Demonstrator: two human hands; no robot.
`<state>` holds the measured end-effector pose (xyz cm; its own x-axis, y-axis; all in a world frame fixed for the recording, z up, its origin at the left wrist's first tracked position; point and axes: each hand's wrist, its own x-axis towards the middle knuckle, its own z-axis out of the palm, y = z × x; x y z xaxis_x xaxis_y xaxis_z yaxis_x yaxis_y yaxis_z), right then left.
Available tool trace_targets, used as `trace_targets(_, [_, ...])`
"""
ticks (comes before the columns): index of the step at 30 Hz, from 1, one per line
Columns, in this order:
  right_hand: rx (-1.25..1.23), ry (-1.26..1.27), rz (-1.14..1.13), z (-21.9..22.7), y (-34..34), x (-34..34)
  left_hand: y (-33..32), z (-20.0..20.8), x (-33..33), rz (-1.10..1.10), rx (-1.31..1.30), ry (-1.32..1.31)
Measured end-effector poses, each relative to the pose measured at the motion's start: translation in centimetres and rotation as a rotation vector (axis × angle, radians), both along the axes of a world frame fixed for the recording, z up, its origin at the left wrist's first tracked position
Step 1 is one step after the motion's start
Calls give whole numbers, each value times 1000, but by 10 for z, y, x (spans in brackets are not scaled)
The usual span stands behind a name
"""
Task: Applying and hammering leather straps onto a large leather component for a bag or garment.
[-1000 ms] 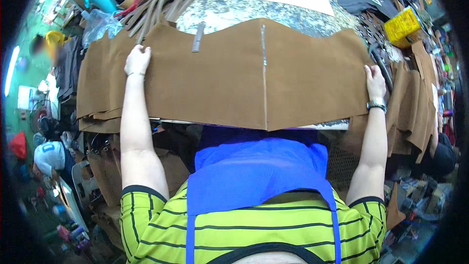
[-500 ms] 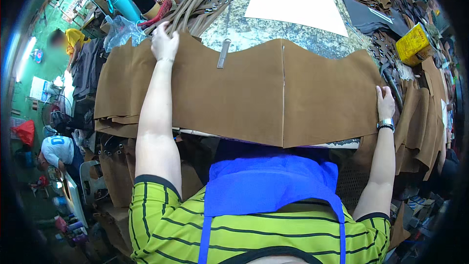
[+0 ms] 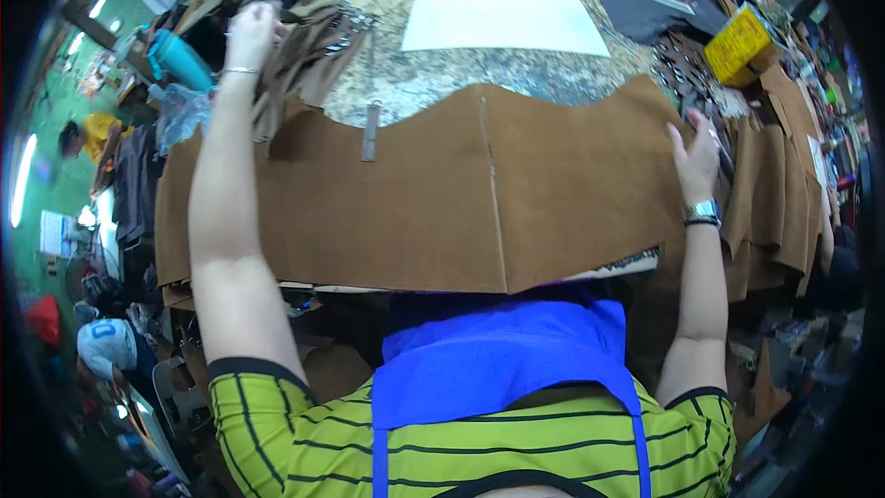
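Observation:
A wide brown panel of leather-like material (image 3: 396, 212) with a wavy far edge lies across the table before me. A pale seam (image 3: 493, 184) runs down it, and a short grey tab with a ring (image 3: 370, 134) lies at its far edge. My left hand (image 3: 251, 32) reaches past the panel to the far left, beside a bundle of brown straps (image 3: 313, 55) with metal fittings. Its fingers are bent and blurred, with their tips hidden. My right hand (image 3: 698, 161) is at the panel's right edge, thumb and fingers apart, holding nothing.
A white sheet (image 3: 502, 14) lies on the worn table (image 3: 378, 65). At the left are a blue bottle (image 3: 180, 60) and a clear plastic bag (image 3: 184, 115). A yellow can (image 3: 739, 46) and more brown pieces (image 3: 765, 184) are at the right. Other people are farther left.
My left hand has moved off the panel's far edge, farther out beside the straps. My right hand has loosened from the panel's right edge, its fingers spreading. The whole view has shifted.

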<state>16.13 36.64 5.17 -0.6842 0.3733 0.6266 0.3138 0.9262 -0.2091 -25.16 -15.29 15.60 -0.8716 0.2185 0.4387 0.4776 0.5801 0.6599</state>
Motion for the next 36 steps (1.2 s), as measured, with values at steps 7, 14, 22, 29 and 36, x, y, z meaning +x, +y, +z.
trace_targets(7, [-1654,-415,811,28,-199,-47,106,-15,248,-434,312,-536])
trace_targets(14, [-1957,-274,832,-1,-250,-44,94,-107,361,-543,246,-953])
trace_targets(22, [-1875,-530,757,2,-260,-1,105,-113,295,-577,1253,-1539])
trace_targets(29, [-1878,-535,858,18,-244,23,113,-115,272,-455,358,-563])
trace_targets(36, [-1996,-271,862,74,-208,39,81,-104,253,-666,-686,168])
